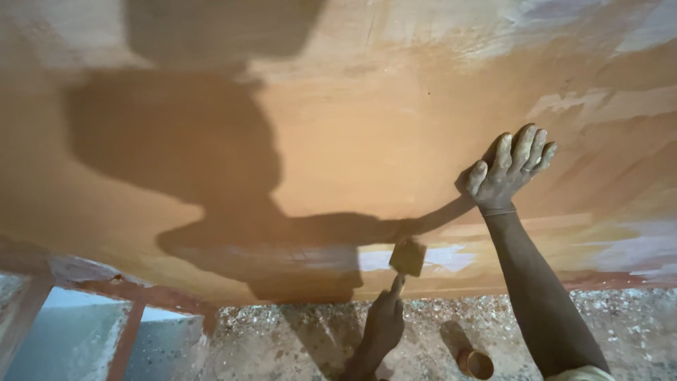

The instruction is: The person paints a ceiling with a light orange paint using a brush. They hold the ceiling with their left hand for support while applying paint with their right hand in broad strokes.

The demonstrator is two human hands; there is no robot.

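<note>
My right hand (508, 173) is pressed flat against an orange-brown coated wall (395, 106), fingers together and pointing up, holding nothing. Lower down and to the left, my left hand (384, 324) reaches up and grips a small flat square tool (407, 255) by its lower end. The tool's face rests against the wall near the lower edge of the orange coat. Whether it is a brush, a blade or a pad, I cannot tell. My own shadow falls dark across the wall's left and middle.
A speckled grey rough surface (296, 331) runs below the orange area. A small round tin (477, 364) stands on it between my two arms. A red-brown frame (130, 328) with pale panes sits at the lower left. Paler patches show on the wall at right.
</note>
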